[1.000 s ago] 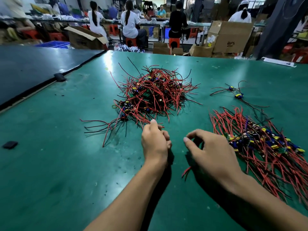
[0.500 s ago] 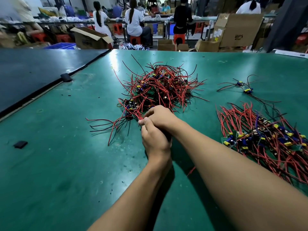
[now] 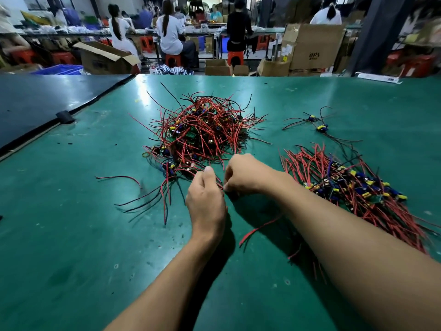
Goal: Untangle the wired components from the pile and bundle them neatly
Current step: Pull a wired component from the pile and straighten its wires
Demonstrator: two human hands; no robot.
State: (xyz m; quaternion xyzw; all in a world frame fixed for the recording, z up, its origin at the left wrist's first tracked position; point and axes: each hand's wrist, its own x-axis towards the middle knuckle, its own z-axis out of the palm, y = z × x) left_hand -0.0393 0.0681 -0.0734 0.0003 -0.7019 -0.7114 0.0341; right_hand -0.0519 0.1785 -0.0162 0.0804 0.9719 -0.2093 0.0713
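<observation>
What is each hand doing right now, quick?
Left hand: closed, pinching red wires at the near edge of the pile.
Right hand: closed, fingers curled on the same wires.

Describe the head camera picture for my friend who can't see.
The left hand and right hand pinch wires at the edge of a tangled pile on a green table. A neater heap of wired parts lies to their right.

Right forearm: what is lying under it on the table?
Loose red wire ends poke out from beneath the right forearm onto the green table; where they lead is covered.
</observation>
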